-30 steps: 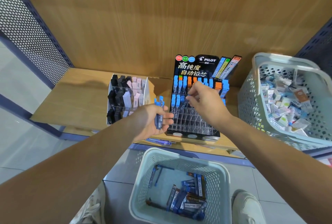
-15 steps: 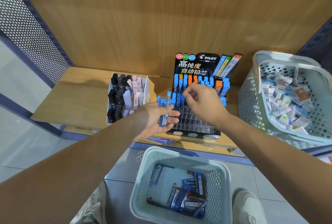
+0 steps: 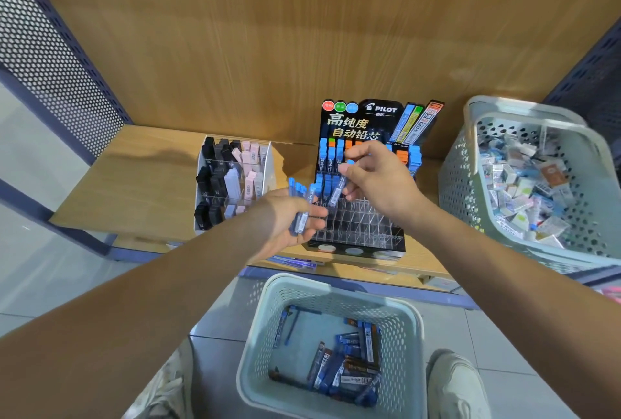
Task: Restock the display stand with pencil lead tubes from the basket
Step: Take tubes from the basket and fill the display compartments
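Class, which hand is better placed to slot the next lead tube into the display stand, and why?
Right. The right hand pinches one tube directly over empty slots of the display stand; the left hand grips the spare bundle.

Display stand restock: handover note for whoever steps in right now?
Left hand: holds a bundle of blue-capped lead tubes beside the display stand.
Right hand: pinches one lead tube over the stand's slots.
Done: back rows filled; front clear slots empty.
Left: seat this tube, then the bundle, then the tubes in the floor basket.
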